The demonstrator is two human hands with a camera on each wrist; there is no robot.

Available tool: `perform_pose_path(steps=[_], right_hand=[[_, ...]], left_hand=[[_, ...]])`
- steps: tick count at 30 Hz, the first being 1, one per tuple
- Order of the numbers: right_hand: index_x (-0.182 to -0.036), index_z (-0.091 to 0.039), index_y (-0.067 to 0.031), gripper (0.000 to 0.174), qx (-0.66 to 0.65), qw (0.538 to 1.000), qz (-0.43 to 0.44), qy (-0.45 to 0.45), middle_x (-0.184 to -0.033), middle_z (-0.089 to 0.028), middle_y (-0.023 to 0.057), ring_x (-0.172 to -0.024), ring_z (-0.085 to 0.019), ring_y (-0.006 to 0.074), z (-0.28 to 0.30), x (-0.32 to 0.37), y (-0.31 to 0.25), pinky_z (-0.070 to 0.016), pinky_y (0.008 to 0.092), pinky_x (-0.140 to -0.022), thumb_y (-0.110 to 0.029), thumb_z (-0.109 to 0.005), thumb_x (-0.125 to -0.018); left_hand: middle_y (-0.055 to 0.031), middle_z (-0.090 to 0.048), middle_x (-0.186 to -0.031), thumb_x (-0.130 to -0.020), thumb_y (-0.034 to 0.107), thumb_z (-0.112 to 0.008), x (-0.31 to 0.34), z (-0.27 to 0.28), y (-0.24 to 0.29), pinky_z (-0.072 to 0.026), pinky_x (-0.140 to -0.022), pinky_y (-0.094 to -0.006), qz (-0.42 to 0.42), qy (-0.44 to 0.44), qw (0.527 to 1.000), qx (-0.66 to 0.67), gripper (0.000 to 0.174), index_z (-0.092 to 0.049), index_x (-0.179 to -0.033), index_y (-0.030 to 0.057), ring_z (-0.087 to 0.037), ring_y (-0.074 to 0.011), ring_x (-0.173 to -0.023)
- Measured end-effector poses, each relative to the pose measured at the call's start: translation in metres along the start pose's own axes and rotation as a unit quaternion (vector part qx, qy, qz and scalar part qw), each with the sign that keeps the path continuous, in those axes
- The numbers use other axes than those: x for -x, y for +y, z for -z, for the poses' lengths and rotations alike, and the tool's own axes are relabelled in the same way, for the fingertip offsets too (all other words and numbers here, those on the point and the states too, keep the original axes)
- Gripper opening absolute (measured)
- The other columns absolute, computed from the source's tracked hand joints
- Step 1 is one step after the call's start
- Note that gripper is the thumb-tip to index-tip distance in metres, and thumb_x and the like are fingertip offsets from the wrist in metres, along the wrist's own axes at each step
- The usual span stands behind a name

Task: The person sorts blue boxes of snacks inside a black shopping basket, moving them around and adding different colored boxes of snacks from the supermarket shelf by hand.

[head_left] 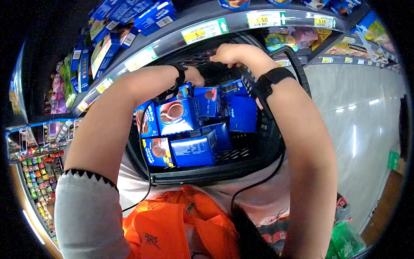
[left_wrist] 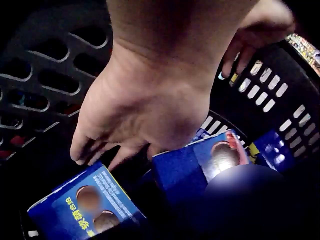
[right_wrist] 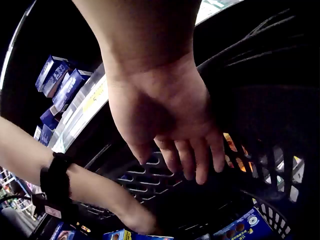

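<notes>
A black shopping basket with slotted walls holds several blue biscuit boxes. Inside it, near the far wall, my left hand reaches down among the boxes. Its loosely bent fingers come right to the top edge of one blue box in the left wrist view, and a second box lies beside the hand. My right hand hangs over the basket's far rim, its relaxed fingers pointing down with nothing in them. Below it, a blue box shows at the bottom of the right wrist view.
Behind the basket runs a shelf edge with price labels. More blue boxes stand on that shelf at the upper left. The basket's handle stands at the right. Pale floor stretches to the right, with green bottles low down.
</notes>
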State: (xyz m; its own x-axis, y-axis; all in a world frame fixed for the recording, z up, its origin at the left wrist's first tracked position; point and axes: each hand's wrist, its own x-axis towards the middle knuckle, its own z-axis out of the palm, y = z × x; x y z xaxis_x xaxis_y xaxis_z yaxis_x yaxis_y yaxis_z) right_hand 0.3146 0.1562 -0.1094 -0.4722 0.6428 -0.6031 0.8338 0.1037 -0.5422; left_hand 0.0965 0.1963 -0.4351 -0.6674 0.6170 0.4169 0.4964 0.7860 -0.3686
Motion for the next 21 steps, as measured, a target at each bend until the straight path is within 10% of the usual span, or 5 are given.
perform_pose_path(steps=[2, 4, 6, 8, 21], right_hand=[[-0.123, -0.045, -0.0022, 0.056, -0.034, 0.999, 0.004, -0.003, -0.113, -0.054, 0.0106, -0.092, -0.059, 0.0235, -0.001, -0.009, 0.006, -0.0483, 0.0363, -0.065, -0.045, -0.044, -0.087], [-0.124, -0.045, -0.0028, 0.057, -0.062, 0.998, -0.001, -0.009, -0.116, -0.053, 0.0122, -0.096, -0.058, 0.0241, 0.000, -0.010, 0.005, -0.0485, 0.0374, -0.068, -0.047, -0.041, -0.088], [-0.124, -0.045, -0.0028, 0.058, -0.065, 0.998, 0.012, -0.006, -0.117, -0.052, 0.0128, -0.097, -0.058, 0.0246, 0.004, 0.000, 0.003, -0.0486, 0.0381, -0.069, -0.048, -0.040, -0.088], [-0.126, -0.043, -0.0031, 0.060, -0.079, 0.997, 0.003, -0.016, -0.121, -0.050, 0.0140, -0.102, -0.056, 0.0258, 0.003, -0.006, 0.003, -0.0485, 0.0396, -0.074, -0.049, -0.037, -0.089], [-0.127, -0.042, -0.0057, 0.064, -0.047, 0.999, 0.018, -0.004, -0.115, -0.053, 0.0114, -0.093, -0.058, 0.0221, 0.001, -0.004, 0.004, -0.0484, 0.0383, -0.071, -0.054, -0.037, -0.086]], left_hand=[[-0.0204, -0.062, -0.079, -0.082, 0.023, -0.051, -0.013, -0.040, -0.005, -0.0476, -0.049, -0.0407, -0.007, -0.009, 1.000, 0.009, 0.033, -0.057, -0.097, -0.0065, -0.060, -0.0298, -0.061], [-0.0268, -0.059, -0.090, -0.081, 0.023, -0.054, -0.048, -0.057, -0.033, -0.0494, -0.066, -0.0399, -0.258, -0.374, 0.853, -0.259, 0.035, -0.056, -0.100, -0.0071, -0.060, -0.0368, -0.077], [-0.0240, -0.060, -0.092, -0.080, 0.028, -0.052, -0.047, 0.085, -0.077, -0.0484, -0.069, -0.0397, -0.537, -0.401, 0.701, -0.245, 0.036, -0.060, -0.096, -0.0025, -0.060, -0.0351, -0.080], [-0.0211, -0.061, -0.094, -0.078, 0.033, -0.050, -0.045, 0.153, -0.100, -0.0473, -0.073, -0.0395, -0.629, -0.369, 0.639, -0.247, 0.037, -0.063, -0.092, 0.0021, -0.059, -0.0334, -0.082], [-0.0126, -0.057, -0.110, -0.087, 0.050, -0.029, -0.075, 0.193, -0.121, -0.0409, -0.083, -0.0453, -0.538, -0.567, 0.600, -0.171, 0.055, -0.058, -0.106, 0.0070, -0.052, -0.0269, -0.099]])
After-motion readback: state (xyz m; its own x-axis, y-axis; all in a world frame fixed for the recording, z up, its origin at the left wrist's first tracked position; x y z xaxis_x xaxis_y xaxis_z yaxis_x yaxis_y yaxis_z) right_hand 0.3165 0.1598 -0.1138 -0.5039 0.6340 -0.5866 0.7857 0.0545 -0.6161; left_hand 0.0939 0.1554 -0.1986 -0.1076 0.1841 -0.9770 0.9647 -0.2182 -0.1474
